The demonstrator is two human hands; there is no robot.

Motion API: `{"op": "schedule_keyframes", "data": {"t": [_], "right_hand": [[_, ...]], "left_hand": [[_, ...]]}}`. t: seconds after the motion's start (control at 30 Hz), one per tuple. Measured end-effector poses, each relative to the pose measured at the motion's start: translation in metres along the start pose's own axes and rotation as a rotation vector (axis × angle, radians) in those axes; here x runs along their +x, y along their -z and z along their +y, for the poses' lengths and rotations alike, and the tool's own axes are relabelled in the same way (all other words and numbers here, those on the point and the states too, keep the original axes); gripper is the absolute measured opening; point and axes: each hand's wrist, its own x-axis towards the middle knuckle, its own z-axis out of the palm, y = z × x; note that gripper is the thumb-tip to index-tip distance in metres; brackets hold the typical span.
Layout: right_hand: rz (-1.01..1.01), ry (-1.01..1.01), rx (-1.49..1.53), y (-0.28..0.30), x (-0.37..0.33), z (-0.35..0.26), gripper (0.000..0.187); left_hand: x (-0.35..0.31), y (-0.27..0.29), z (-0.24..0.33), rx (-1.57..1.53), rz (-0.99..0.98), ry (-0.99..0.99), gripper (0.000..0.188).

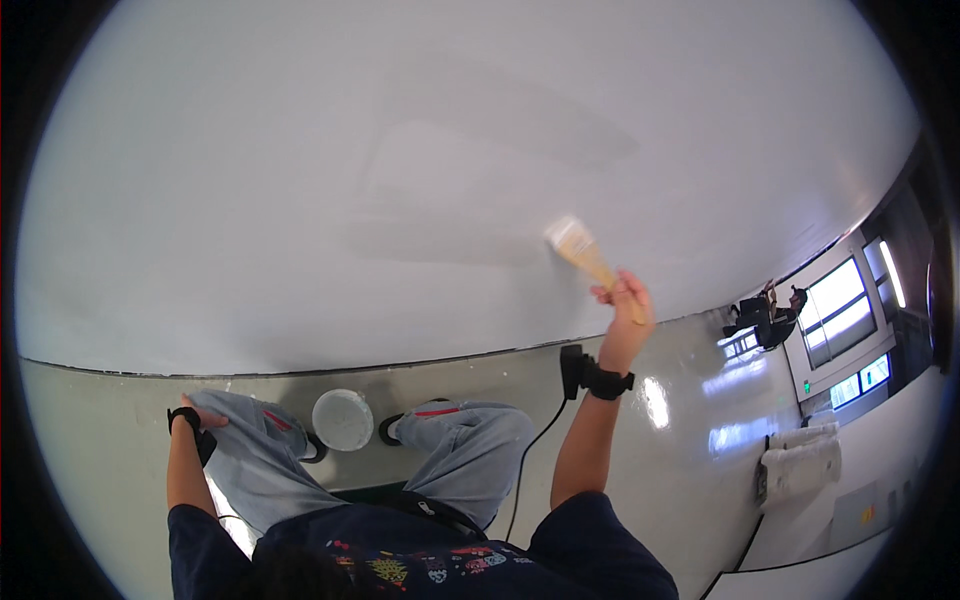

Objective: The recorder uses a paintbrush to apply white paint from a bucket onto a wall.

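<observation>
My right hand (pixel 627 312) is raised and closed around the wooden handle of a wide paintbrush (pixel 580 250). Its pale bristles press against the white wall (pixel 300 180), at the right end of a duller, wet-looking patch (pixel 450 200). My left hand (pixel 195 415) rests flat on my left knee, holding nothing. Both wrists wear black bands. I am crouched in grey jeans, and a round white paint bucket (pixel 342 419) stands on the floor between my feet, close to the wall's base.
The glossy pale floor (pixel 680 420) runs off to the right. A black cable (pixel 535 440) trails from my right wrist. Another person (pixel 765 315) crouches far down the wall. A white bundled object (pixel 800 465) lies on the floor at right, with windows (pixel 840 310) beyond.
</observation>
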Motion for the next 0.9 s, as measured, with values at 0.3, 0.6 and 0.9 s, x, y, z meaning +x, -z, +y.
{"op": "schedule_keyframes", "data": {"t": [0.3,0.6,0.9], "right_hand": [[0.156,0.322,-0.257,-0.009,-0.003,-0.022,0.02],[-0.187,0.056,0.022,0.011,-0.01,-0.034,0.023],[-0.247,-0.029,0.156,0.007,-0.015,-0.014,0.021]], "left_hand": [[-0.016,0.007,0.01,0.062,-0.028,-0.011,0.129],[-0.019,0.009,0.01,0.105,-0.05,-0.019,0.131],[-0.023,0.009,0.011,0.114,-0.134,-0.026,0.129]]}}
